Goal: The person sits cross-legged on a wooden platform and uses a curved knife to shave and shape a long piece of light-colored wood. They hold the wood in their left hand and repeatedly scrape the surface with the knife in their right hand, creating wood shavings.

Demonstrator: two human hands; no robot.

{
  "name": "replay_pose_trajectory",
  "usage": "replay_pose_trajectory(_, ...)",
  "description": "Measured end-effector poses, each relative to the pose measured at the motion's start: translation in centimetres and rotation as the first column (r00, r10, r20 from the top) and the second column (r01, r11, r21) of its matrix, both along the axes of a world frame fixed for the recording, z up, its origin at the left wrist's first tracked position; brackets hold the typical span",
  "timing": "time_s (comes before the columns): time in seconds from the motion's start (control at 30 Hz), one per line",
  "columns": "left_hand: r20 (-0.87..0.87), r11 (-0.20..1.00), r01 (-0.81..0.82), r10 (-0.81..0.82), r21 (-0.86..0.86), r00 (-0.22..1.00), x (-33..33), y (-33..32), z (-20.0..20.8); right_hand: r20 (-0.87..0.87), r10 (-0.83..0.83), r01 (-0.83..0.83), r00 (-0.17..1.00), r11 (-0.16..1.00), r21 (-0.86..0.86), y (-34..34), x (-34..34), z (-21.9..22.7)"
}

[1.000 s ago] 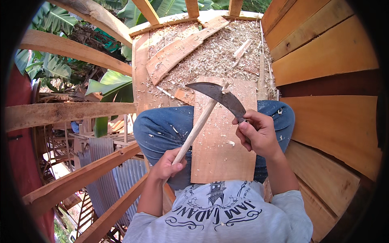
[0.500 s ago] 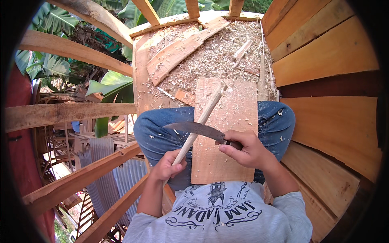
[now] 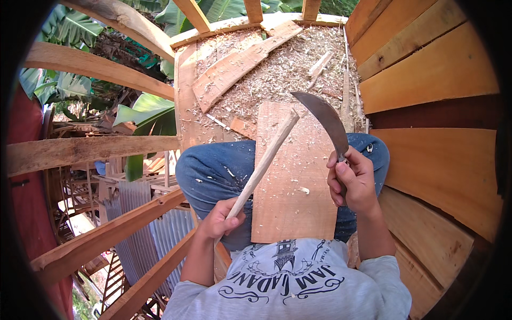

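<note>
My left hand (image 3: pixel 220 218) is closed round the lower part of a pale wooden stick (image 3: pixel 261 166), which slants up and to the right. The stick's far end lies over a flat wooden board (image 3: pixel 296 208) on my lap. In my right hand (image 3: pixel 352 178) is a sickle-shaped knife (image 3: pixel 326 118) with a dark curved blade; its handle is mostly hidden by my fingers. The blade stands to the right of the stick, apart from it, its tip pointing away and to the left. A small curled shaving (image 3: pixel 303 190) lies on the board.
Wood shavings (image 3: pixel 282 69) cover the floor beyond my knees, with a long plank (image 3: pixel 237 69) and a small offcut (image 3: pixel 320 64) among them. A plank wall (image 3: pixel 432 154) rises close on the right. Open wooden rails (image 3: pixel 96 152) run along the left, with corrugated sheets (image 3: pixel 136 213) below.
My right hand has moved right and turned, lifting the knife off the stick so its blade points away. A loose shaving now shows on the board. My left hand and the stick stay almost still.
</note>
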State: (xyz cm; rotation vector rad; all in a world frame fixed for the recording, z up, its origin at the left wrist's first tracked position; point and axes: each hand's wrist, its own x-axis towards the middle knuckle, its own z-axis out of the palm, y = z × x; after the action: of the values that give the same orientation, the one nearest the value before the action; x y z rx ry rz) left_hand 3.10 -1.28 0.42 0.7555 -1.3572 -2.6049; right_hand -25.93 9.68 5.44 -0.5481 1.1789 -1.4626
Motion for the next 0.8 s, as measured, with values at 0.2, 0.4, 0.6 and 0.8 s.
replay_pose_trajectory(0.2,0.010,0.999,-0.025,0.026,-0.034,1.000,0.1,0.4,-0.4,-0.032,0.037,-0.036,0.999,0.999,0.001,0.2,3.2,-1.4)
replay_pose_trajectory(0.4,0.068,0.984,-0.054,0.067,-0.167,0.995,0.0,1.1,-0.5,-0.804,0.036,-0.150,0.593,0.986,-0.067,-0.9,4.6,-3.2)
replay_pose_trajectory(0.6,0.076,0.978,-0.092,0.108,-0.187,0.991,0.0,1.4,-0.4,-0.697,0.229,-0.151,0.680,0.973,0.172,-0.5,4.0,-1.2)
replay_pose_trajectory(0.8,0.177,0.927,-0.017,0.090,-0.376,0.980,0.3,1.6,-0.7,-0.879,0.014,-0.024,0.477,1.000,0.003,-0.8,2.7,-1.8)
